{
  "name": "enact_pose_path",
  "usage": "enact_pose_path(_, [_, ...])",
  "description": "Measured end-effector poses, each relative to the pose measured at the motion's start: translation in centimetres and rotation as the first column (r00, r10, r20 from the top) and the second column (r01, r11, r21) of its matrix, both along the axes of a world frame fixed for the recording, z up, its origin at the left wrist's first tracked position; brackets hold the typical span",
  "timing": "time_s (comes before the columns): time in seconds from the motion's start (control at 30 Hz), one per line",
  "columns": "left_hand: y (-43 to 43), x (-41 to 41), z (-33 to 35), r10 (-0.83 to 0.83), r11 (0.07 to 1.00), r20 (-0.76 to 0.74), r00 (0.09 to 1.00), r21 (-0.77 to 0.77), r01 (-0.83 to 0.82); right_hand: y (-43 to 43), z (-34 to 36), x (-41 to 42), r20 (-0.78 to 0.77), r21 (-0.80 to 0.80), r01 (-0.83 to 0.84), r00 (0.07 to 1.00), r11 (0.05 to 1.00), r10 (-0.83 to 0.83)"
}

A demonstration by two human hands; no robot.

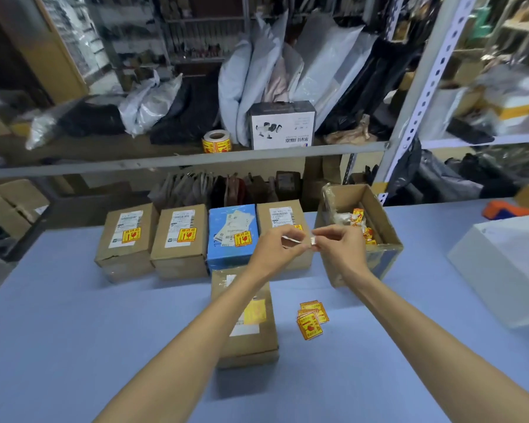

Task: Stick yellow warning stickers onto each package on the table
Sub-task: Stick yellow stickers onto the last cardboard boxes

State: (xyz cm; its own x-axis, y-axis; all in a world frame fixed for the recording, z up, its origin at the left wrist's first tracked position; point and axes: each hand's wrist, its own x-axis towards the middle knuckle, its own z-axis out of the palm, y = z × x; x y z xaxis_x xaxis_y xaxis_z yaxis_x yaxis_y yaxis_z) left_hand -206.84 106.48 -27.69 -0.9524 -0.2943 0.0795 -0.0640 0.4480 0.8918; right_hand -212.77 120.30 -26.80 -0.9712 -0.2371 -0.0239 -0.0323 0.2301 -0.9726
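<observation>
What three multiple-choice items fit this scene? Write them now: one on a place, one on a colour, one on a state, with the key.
1. Where does the roll of yellow stickers stand?
A. on the shelf, beside the white box
B. on the floor
C. on a chair

2. What colour is the third package from the left in the back row?
A. brown
B. white
C. blue

3. What are the left hand and right hand doing?
A. hanging idle, holding nothing
B. pinching a small sticker piece between them
C. each lifting a package

Key:
1 A, the roll sits on the shelf just left of the white box.
2 C, its top and front are blue.
3 B, the fingertips of both hands meet on the piece, above the back row.
</observation>
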Motion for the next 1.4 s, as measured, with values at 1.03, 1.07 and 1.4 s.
enact_pose_path(1.03, [-7.2,6.7,-7.8,0.425,0.896,0.375,0.824,-0.301,-0.326,-5.8,-7.1,1.5,0.124,0.492,-0.477,0.866,0.728,0.484])
enact_pose_path(1.07, [-7.2,8.1,-8.4,0.427,0.9,0.423,0.8,-0.286,-0.329,-5.8,-7.9,2.6,0.157,0.465,-0.503,0.857,0.728,0.492])
enact_pose_path(1.4, [-7.9,14.4,-9.8,0.272,0.9,0.456,0.847,0.191,-0.392,-6.8,-10.2,9.9,0.234,0.333,-0.297,0.946,0.895,0.226])
